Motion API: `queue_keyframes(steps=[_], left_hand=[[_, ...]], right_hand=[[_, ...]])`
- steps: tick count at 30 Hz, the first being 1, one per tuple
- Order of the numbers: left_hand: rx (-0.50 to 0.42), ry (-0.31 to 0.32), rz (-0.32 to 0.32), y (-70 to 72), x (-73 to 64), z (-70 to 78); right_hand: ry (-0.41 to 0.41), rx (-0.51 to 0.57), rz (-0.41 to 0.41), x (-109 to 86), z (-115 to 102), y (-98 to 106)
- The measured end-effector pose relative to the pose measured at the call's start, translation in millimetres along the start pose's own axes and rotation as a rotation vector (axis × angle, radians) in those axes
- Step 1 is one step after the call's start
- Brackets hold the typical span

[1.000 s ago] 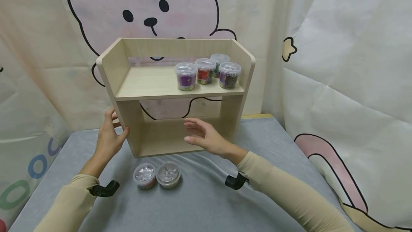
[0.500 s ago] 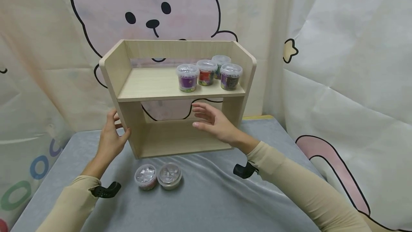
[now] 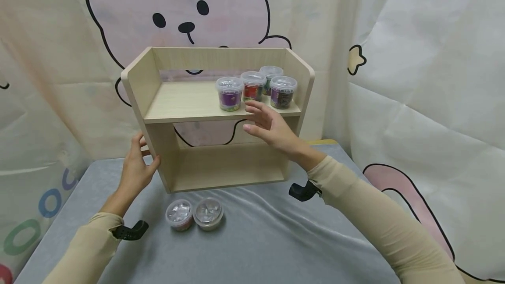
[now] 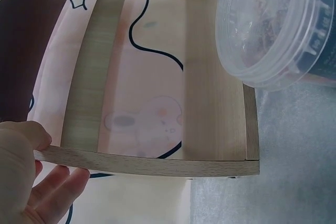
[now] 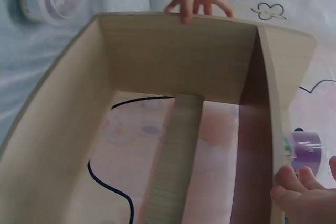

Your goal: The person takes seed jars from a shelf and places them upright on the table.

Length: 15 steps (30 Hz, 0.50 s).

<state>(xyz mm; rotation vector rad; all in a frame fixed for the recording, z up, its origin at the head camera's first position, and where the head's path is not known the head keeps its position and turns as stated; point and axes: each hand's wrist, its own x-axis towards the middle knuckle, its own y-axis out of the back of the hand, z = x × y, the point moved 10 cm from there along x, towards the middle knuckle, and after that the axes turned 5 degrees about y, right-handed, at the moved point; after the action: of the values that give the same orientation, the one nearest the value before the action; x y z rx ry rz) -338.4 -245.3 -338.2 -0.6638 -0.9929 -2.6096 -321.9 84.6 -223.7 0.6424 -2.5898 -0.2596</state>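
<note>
My left hand [image 3: 136, 170] grips the left side panel of a small pale wooden two-tier shelf [image 3: 185, 102]. In the left wrist view its thumb [image 4: 29, 134] lies inside the panel's edge, with fingers outside. My right hand [image 3: 272, 130], fingers loosely bent and holding nothing, is at the upper board's front edge, just below the clear-lidded tubs. On that board stand a purple-labelled tub [image 3: 229, 98], a red-labelled tub [image 3: 250, 92], a dark-labelled tub [image 3: 282, 98] and a partly hidden tub [image 3: 271, 72] behind. The right wrist view shows my fingertips close to the purple-labelled tub [image 5: 308, 153].
Two more lidded tubs, a left one [image 3: 179, 215] and a right one [image 3: 208, 214], sit side by side on the grey-blue cloth [image 3: 244, 249] before the shelf. A printed curtain [image 3: 327, 34] hangs behind. The lower compartment [image 3: 221, 165] faces me.
My right hand has risen and moved right, from in front of the lower compartment to the upper board's front edge. The left hand keeps its grip, and the tubs stay put.
</note>
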Motion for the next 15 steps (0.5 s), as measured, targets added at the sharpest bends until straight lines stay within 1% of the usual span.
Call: queue_keyframes(steps=[4,8,10,15], left_hand=[[0.006,0.002,-0.004,0.5,-0.3,0.6],[0.009,0.000,-0.006,1.2,0.7,2.3],[0.008,-0.001,-0.007,1.5,0.7,2.9],[0.011,0.011,-0.013,0.7,-0.4,2.5]], right_hand=[[-0.007,-0.002,0.030,9.6,-6,9],[-0.040,-0.008,0.071,21.1,-9,18],[-0.068,0.001,0.085,26.5,-9,21],[-0.149,-0.012,0.078,37.0,-3,20]])
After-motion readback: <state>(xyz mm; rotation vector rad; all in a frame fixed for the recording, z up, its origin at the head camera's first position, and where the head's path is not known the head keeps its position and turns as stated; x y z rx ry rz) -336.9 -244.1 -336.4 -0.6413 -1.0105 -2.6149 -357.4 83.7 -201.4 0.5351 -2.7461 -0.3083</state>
